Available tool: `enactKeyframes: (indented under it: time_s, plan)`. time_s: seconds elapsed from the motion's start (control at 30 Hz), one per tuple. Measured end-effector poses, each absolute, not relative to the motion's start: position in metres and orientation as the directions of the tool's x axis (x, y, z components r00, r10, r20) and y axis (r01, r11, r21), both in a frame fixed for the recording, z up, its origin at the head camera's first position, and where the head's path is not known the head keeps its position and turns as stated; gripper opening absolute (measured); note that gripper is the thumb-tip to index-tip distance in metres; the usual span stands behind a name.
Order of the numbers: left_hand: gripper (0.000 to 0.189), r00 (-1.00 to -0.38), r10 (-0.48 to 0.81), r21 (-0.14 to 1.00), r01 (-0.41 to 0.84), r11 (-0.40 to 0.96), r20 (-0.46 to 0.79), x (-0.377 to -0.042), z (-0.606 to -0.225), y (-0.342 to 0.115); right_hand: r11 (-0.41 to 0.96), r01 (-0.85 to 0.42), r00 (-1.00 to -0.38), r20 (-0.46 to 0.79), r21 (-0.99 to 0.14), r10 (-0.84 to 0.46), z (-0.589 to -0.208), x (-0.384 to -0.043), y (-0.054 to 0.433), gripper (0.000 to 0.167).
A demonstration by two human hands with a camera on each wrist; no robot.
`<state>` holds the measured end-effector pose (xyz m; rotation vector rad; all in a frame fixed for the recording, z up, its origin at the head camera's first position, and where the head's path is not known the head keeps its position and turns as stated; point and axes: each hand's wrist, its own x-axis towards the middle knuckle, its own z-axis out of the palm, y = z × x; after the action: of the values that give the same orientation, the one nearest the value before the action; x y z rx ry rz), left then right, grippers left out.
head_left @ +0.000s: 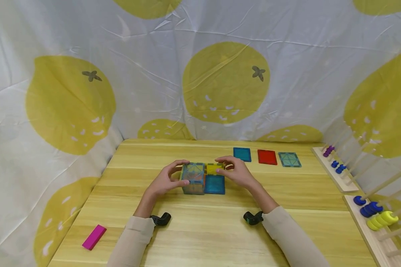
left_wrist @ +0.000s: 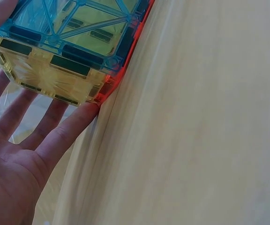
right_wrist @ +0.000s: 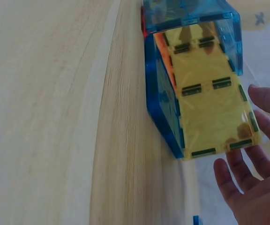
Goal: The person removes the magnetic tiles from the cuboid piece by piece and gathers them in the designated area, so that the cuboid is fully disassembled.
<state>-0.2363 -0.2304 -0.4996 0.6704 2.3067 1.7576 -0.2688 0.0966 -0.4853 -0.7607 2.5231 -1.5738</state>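
A box of see-through magnetic tiles (head_left: 193,178), blue, yellow and red, stands on the table. My left hand (head_left: 165,180) grips it from the left, thumb at the front and fingers round the far side. In the left wrist view, fingertips touch its pale yellow side (left_wrist: 50,72). Against the box's right side stands a yellow tile (head_left: 214,169), upright behind a blue tile (head_left: 215,184) lying flat. My right hand (head_left: 237,171) holds the yellow tile at its outer edge; in the right wrist view, fingertips show through the yellow tile (right_wrist: 217,117).
Farther back lie a blue tile (head_left: 242,154), a red tile (head_left: 267,157) and a pale teal tile (head_left: 289,159). Two wooden peg racks with coloured beads (head_left: 375,213) line the right edge. A magenta block (head_left: 94,237) lies at the front left. A lemon-print cloth (head_left: 147,89) hangs behind.
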Motion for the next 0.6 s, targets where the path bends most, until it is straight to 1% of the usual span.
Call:
enactKeyframes:
  time_s: [0.13,0.3,0.6]
  plan:
    - [0.065,-0.886,0.444,0.946,0.248,0.210,0.134,-0.236,-0.499,-0.230,0.351,-0.379,-0.869,0.199,-0.856,-0.453,-0.486,-0.270,0.091,0.040]
    - [0.065,-0.891,0.435,0.946,0.241,0.216,0.127,-0.237,-0.499,-0.229,0.368,-0.362,-0.878,0.181,-0.856,-0.443,-0.488,-0.272,0.084,0.035]
    - [0.064,-0.900,0.420,0.947,0.225,0.228,0.113,-0.236,-0.498,-0.229,0.397,-0.379,-0.884,0.202,-0.836,-0.421,-0.494,-0.275,0.074,0.029]
